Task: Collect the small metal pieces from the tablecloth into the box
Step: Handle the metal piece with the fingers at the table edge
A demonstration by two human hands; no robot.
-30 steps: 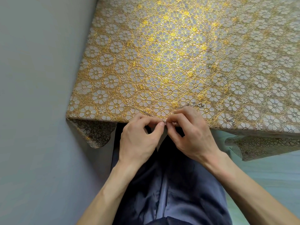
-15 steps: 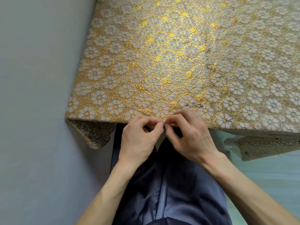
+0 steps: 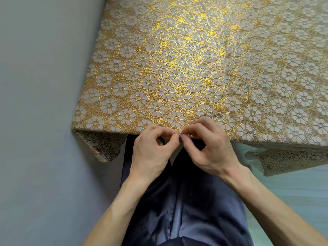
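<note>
A gold flower-patterned tablecloth (image 3: 177,68) covers the table. At its near edge my left hand (image 3: 150,148) and my right hand (image 3: 209,146) meet fingertip to fingertip and together pinch a small silver metal piece (image 3: 179,133). A thin silver chain (image 3: 200,116) runs from behind my right hand up to a clasp (image 3: 217,114). Another small metal piece (image 3: 253,131) lies on the cloth to the right. Further faint pieces (image 3: 244,86) lie farther back. No box is in view.
A grey wall (image 3: 44,103) borders the table's left side. The cloth hangs over the near edge at the left corner (image 3: 101,146) and at the right (image 3: 284,158). My dark blue trousers (image 3: 177,201) fill the space below the table edge.
Both hands stay at the table's near edge pinching the small piece; the fingertips have shifted only slightly.
</note>
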